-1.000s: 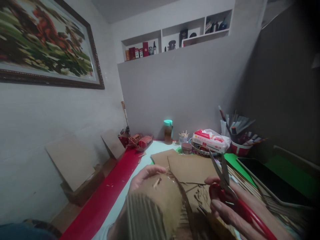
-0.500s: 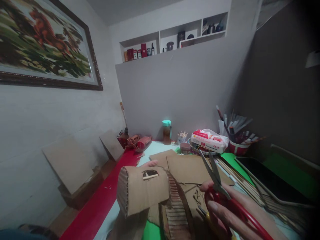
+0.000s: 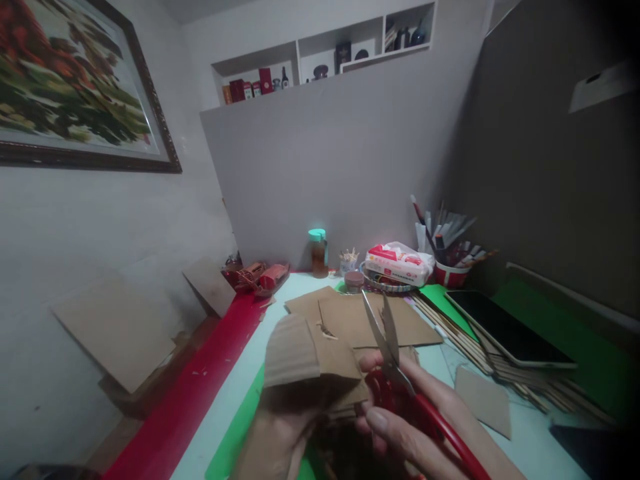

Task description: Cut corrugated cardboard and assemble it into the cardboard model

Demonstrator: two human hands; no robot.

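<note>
My right hand [image 3: 425, 413] is closed around red-handled scissors [image 3: 390, 340], whose blades point up and stand slightly apart. Left of it is a cardboard model [image 3: 295, 353] with a curved, ribbed piece on its near side and a small torn opening on top. My left hand [image 3: 275, 433] supports the model from below, its fingers mostly hidden under the cardboard. The model's lower part, between both hands, is dark and blurred.
Cardboard sheets [image 3: 380, 320] lie behind the model. At the back stand a teal-lidded bottle [image 3: 319, 255], a cup of cotton swabs [image 3: 349, 263], a tissue pack [image 3: 397, 263] and a brush bucket [image 3: 451, 272]. A tablet [image 3: 505, 327] and cardboard strips [image 3: 455, 333] are at right.
The cardboard model has turned, so its ribbed end now faces nearer and its stepped strip is out of sight. My left wrist has come into view. The scissors have shifted left in view.
</note>
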